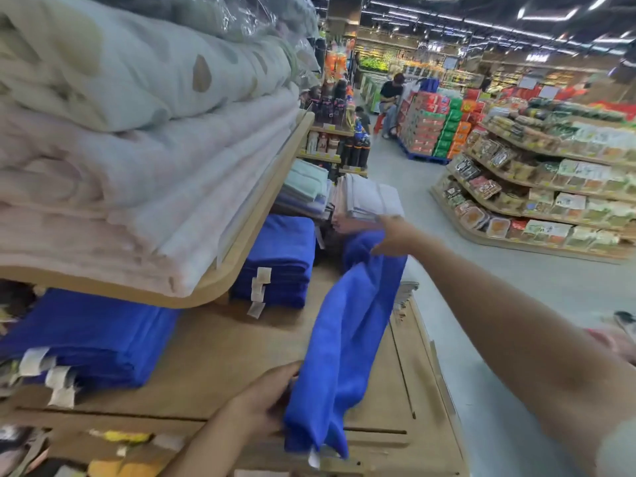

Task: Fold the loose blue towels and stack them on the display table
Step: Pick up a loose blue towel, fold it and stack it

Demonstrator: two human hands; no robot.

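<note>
Left hand [265,395], right hand [399,235] on towel [347,339]

I am holding a loose blue towel [347,332] stretched over the wooden counter [220,356]. My left hand [265,397] is gripping its near end and my right hand [395,235] is gripping its far end, with the cloth sagging between them. To my left, a near stack of folded blue towels [96,335] and a far stack [275,259] are lying on the counter, beneath a shelf [261,215] carrying pale quilts [137,166].
</note>
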